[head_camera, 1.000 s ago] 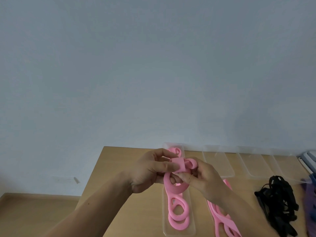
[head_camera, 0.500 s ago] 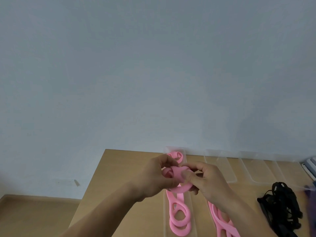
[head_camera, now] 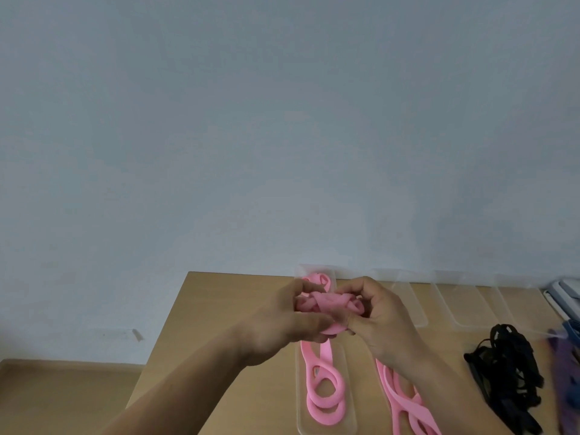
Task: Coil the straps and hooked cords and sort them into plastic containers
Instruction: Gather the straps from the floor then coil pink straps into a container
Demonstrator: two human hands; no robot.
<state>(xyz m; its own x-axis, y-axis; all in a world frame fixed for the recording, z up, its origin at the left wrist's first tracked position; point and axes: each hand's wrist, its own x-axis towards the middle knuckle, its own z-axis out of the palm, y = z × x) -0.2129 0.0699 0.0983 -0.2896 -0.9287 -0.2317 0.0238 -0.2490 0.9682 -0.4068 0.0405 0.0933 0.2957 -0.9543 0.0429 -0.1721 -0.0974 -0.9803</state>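
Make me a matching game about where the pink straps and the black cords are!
Things
1. Half-coiled pink rubbery strap
2. Small coiled pink strap
3. Tangled black cords
4. Flat loose pink straps

Places
A. Far end of the long clear plastic container
B. Wooden table, right side
C. Gripped by the left hand and right hand
D. Table, below the right forearm

Pairs: 1-C, 2-A, 3-B, 4-D
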